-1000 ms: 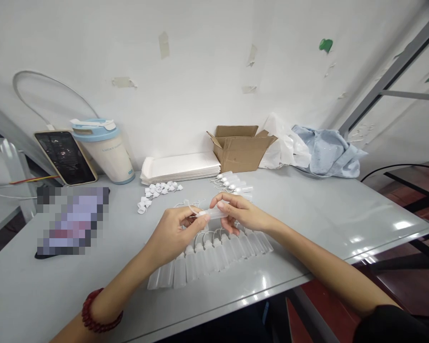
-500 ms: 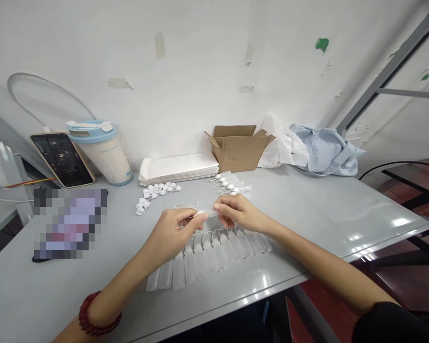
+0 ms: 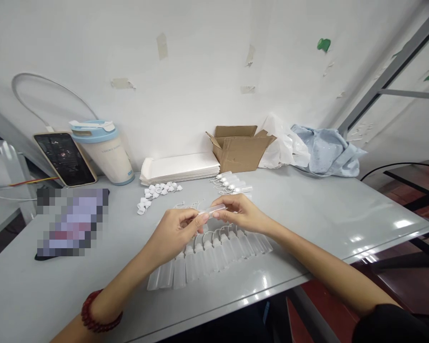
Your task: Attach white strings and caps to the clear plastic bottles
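Above the table, a small translucent plastic tube (image 3: 215,208) lies level between my two hands. My left hand (image 3: 180,233) pinches its left end, where the fingers hide most of a white part. The fingers of my right hand (image 3: 239,212) are closed round the right end. Just below them, a row of similar translucent tubes (image 3: 205,264) with white tops and looped cords lies side by side. Loose white caps (image 3: 160,189) lie in a cluster behind my left hand. More tubes with white tops (image 3: 232,182) rest behind my right hand.
Along the wall stand a phone (image 3: 66,159) on a cable, a blue-lidded tumbler (image 3: 105,155), a stack of white sheets (image 3: 180,167), an open cardboard box (image 3: 243,152), a white plastic bag (image 3: 284,147) and light-blue cloth (image 3: 327,150). A pixelated item (image 3: 73,221) lies at left.
The tube between my hands shows more plainly now, its right end tilted slightly up. My right fingers have shifted their hold on it. The things on the table stay put.
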`<state>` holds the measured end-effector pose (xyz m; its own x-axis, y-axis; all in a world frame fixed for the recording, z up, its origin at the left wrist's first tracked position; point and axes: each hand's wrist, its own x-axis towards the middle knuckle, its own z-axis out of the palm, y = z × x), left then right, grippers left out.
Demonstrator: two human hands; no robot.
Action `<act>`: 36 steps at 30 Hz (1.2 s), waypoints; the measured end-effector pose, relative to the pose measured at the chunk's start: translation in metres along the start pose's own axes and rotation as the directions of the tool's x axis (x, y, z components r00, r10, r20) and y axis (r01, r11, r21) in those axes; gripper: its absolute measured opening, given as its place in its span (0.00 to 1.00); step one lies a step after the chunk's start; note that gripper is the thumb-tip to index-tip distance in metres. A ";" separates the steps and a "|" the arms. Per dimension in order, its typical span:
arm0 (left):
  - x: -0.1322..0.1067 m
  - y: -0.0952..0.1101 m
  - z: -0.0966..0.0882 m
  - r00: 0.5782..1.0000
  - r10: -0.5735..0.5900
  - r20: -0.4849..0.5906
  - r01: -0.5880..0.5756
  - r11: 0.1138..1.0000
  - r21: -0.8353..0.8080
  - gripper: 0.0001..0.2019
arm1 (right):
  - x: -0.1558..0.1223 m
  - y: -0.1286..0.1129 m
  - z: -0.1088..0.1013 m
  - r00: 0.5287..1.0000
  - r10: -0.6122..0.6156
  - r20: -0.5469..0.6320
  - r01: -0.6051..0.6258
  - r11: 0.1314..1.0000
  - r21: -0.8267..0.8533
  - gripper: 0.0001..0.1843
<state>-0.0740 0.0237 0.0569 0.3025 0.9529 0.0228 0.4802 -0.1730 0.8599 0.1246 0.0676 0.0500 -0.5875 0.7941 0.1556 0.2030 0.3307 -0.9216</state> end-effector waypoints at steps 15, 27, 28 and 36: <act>0.001 -0.009 0.010 0.914 0.380 -0.140 -0.343 0.911 0.229 0.14 | 0.000 0.002 -0.002 0.997 0.060 0.039 -0.059 0.997 -0.049 0.21; 0.000 0.004 0.004 1.000 -0.023 -0.007 0.023 0.997 -0.078 0.21 | -0.001 0.002 -0.002 1.000 0.006 0.012 -0.007 0.999 0.043 0.18; 0.000 0.004 0.004 1.000 -0.027 -0.006 0.027 0.997 -0.078 0.21 | -0.001 0.002 -0.002 1.000 -0.008 0.023 0.007 1.000 0.021 0.17; -0.003 0.003 0.004 0.998 0.055 -0.029 -0.053 0.996 0.065 0.20 | -0.002 0.003 -0.003 0.996 -0.039 0.080 0.047 0.993 -0.104 0.20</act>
<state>-0.0699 0.0192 0.0570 0.3047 0.9487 0.0846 0.5162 -0.2391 0.8224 0.1282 0.0685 0.0483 -0.6558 0.7372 0.1625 0.2556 0.4194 -0.8711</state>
